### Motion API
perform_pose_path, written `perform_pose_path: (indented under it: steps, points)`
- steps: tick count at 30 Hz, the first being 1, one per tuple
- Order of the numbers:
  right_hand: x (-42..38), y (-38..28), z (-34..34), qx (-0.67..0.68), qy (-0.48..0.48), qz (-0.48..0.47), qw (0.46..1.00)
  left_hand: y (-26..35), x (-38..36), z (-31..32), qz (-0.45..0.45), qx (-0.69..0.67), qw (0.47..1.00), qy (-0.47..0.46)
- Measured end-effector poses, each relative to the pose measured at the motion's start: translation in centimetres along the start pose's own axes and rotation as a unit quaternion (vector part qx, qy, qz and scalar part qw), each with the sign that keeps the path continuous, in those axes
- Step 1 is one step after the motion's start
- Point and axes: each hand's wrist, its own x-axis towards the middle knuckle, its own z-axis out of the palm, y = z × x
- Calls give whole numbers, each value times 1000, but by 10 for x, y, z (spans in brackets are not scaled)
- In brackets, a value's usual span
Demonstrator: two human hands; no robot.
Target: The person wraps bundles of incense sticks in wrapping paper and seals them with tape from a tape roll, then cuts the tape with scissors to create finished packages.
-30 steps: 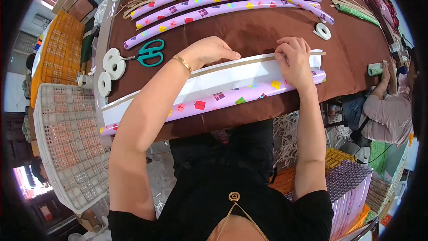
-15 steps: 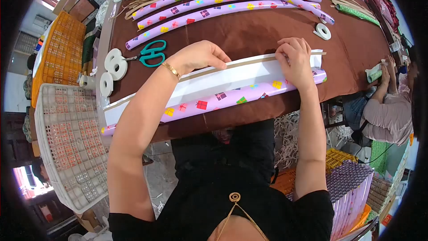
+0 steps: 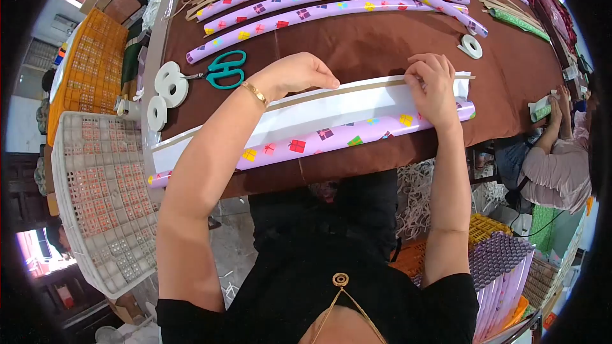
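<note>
A partly unrolled roll of lilac wrapping paper point(image 3: 331, 137), printed with colourful gift boxes, lies along the table's near side with its white back point(image 3: 319, 111) facing up. Along the far edge of that white side runs a narrow brown strip point(image 3: 376, 84), its end sticking out past the paper at right. My left hand point(image 3: 306, 75) is closed just above the strip, thumb and fingers together; anything in the pinch is too small to see. My right hand point(image 3: 437, 86) has its fingers curled down onto the strip and paper edge farther right, pinching there.
Several lilac rolls point(image 3: 312, 5) lie at the back. Teal scissors point(image 3: 226, 71) and white tape rolls point(image 3: 171, 84) are at left, another tape roll point(image 3: 470, 46) at right. A co-worker's hands point(image 3: 558, 108) hold a green roll at far right. A white crate point(image 3: 105, 197) stands left.
My left hand has shifted slightly right along the strip and lifted a little. My right hand stays at about the same place on the paper. The whole view has shifted slightly.
</note>
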Motion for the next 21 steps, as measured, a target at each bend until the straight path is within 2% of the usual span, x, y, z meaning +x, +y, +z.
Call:
perform_pose_path:
  steps: [7, 10, 12, 21]
  points:
    - [-1, 1, 0, -8, -7, -5, 1000, -18, -27, -17, 25, 39, 999, 1]
    - [-1, 1, 0, -13, -8, -3, 1000, -18, -35, -21, -4, 11, 1000, 3]
    - [0, 1, 1, -11, -7, -5, 1000, -17, -31, -22, -35, -76, 996, 7]
    - [-1, 2, 0, -14, -15, -4, 1000, 1, -14, -9, -43, -19, 999, 9]
